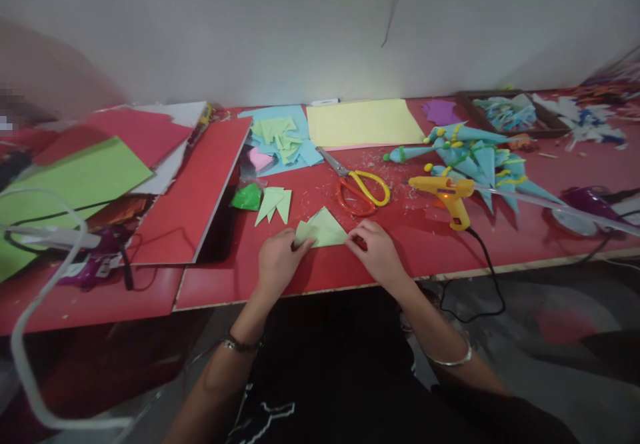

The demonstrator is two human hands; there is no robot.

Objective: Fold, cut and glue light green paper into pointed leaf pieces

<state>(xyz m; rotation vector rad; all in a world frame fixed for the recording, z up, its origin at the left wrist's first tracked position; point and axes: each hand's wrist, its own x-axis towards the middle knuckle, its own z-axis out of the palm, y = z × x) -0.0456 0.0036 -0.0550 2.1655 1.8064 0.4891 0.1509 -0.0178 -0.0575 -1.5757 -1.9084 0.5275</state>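
A light green piece of paper (327, 229), folded to a point at the top, lies near the front edge of the red table. My left hand (281, 257) pinches its left side, thumb on top. At its right corner, my right hand (373, 251) has thumb and fingers closed on the paper. Just behind sit scissors (357, 187) with one red and one yellow handle loop. Several folded light green paper pieces (275, 205) rest to the left, beside a bright green bundle (247, 197).
A yellow glue gun (447, 194) with a lit orange light and black cord lies right, before blue paper cones (473, 161). Yellow sheets (365, 123) and green paper pieces (277, 136) lie behind. Left are a red board (190, 191) and a purple glue gun (100, 257).
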